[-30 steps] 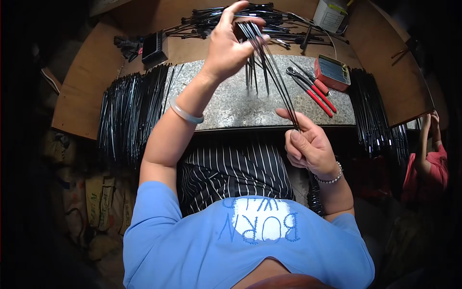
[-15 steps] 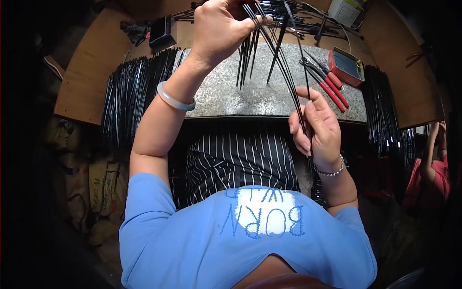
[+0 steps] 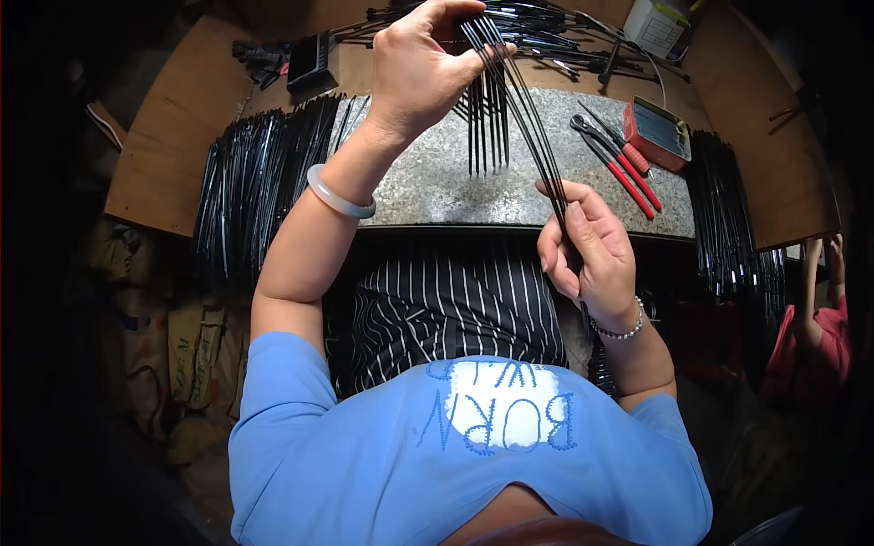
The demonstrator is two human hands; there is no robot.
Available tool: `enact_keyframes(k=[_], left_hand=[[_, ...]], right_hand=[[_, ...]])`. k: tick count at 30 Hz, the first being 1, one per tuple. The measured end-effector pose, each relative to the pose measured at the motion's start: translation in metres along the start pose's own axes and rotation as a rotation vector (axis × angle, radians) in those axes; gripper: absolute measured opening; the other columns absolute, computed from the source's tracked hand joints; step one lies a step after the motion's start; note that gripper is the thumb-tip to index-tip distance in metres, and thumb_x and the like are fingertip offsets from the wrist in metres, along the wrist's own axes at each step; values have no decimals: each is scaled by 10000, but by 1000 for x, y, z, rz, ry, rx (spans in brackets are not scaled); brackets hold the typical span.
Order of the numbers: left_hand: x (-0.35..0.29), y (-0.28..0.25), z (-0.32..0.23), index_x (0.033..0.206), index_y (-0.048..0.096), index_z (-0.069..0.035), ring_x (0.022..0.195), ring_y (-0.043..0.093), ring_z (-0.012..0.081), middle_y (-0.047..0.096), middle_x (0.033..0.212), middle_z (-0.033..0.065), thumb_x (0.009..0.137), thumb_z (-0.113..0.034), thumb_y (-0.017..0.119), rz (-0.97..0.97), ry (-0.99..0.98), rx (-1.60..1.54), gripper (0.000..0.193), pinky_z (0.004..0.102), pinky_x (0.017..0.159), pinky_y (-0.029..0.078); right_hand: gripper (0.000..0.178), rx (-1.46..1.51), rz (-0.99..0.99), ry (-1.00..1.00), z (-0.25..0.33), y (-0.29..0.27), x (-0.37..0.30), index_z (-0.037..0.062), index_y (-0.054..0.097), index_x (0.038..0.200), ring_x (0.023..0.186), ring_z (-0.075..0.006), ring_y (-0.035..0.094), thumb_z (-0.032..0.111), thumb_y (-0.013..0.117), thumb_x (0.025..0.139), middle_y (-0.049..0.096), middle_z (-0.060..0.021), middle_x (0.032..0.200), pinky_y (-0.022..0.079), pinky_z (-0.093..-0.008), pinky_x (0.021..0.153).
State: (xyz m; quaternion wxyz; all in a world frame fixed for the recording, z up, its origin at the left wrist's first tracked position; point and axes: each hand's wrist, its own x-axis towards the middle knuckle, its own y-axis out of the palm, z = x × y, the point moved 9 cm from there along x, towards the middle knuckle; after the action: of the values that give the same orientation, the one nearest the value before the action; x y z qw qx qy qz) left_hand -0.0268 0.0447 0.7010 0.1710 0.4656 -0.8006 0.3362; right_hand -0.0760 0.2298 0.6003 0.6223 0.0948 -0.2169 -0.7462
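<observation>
A fan of thin black umbrella ribs [image 3: 531, 107] runs between my two hands above the front of the bench. Up near the far side, my left hand [image 3: 414, 77] pinches their upper ends between thumb and fingers. Shorter black rods [image 3: 487, 136] dangle below that grip, side by side over the grey bench top. Closer to me and to the right, my right hand [image 3: 590, 244] closes around the lower part of the same ribs. Their lower ends pass below this hand toward my lap and are partly hidden.
Dense bundles of black ribs lie over the bench edge at left [image 3: 259, 182] and right [image 3: 724, 200]. Red-handled pliers [image 3: 624, 173], a red-handled pointed tool [image 3: 628, 150] and a red tin [image 3: 657, 135] lie right. Behind are a black box [image 3: 311, 65] and more black rods [image 3: 537, 36]. Wooden side panels [image 3: 765, 118] rise.
The rib that stood apart at the right now lies in with the others. The dangling rods have swung into an even row. My right hand has shifted slightly left.
</observation>
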Motion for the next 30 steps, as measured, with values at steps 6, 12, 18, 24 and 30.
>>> enact_keyframes(k=[6,12,18,24,30], left_hand=[[-2,-5,-4,1012,550,-15,697,556,141,602,827,78,716,-115,753,-48,98,5,372,227,650,475],[-5,0,2,954,516,-31,658,538,142,577,778,73,727,-89,715,-71,124,-98,308,246,608,460],[-3,16,7,1154,406,-2,751,615,196,563,996,174,692,-144,748,133,42,-79,592,285,658,518],[-15,2,-12,1090,387,-15,500,587,120,623,1023,180,661,-77,699,60,249,-80,533,222,477,517],[-35,-23,-28,1134,418,-41,567,575,151,592,926,136,666,-153,760,-51,356,74,590,264,544,540]], right_hand=[[365,56,-62,27,-2,-3,2,-51,344,1308,328,-16,259,147,314,1002,516,-80,624,204,-135,293],[379,213,83,165,-4,7,4,-38,324,1323,340,-21,263,148,342,994,497,-65,631,207,-135,294],[407,215,146,143,3,11,-2,-54,298,1335,337,-18,248,165,350,995,470,-57,616,207,-139,279],[443,50,32,74,6,11,-4,-55,267,1359,338,-6,233,185,357,997,415,-16,596,179,-128,271],[414,65,-60,3,13,-8,2,-71,306,1333,340,-12,213,154,368,991,411,7,580,199,-133,280]])
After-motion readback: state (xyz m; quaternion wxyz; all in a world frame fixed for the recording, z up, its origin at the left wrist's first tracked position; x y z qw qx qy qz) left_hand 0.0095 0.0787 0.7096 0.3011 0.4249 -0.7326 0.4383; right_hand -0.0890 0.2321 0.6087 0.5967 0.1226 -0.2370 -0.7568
